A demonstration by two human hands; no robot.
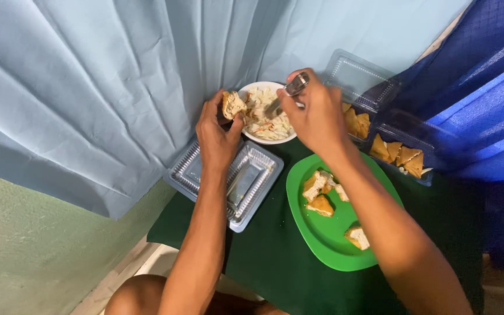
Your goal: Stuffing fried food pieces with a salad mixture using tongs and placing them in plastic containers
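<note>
My left hand (217, 131) holds a piece of fried tofu (233, 104) at the left edge of a white bowl (251, 90) filled with shredded vegetable mix. My right hand (316, 114) grips a metal utensil (289, 92) whose tip dips into the bowl's filling. Just below my right forearm lies a green plate (328, 233) carrying three stuffed tofu pieces (317, 195).
A clear plastic tray with an empty lid (228, 175) sits under my left wrist. Black trays of fried tofu triangles (401, 154) stand at the right with a clear lid (357, 79) behind. The dark green tablecloth (269, 256) ends near my knee; blue curtains hang around.
</note>
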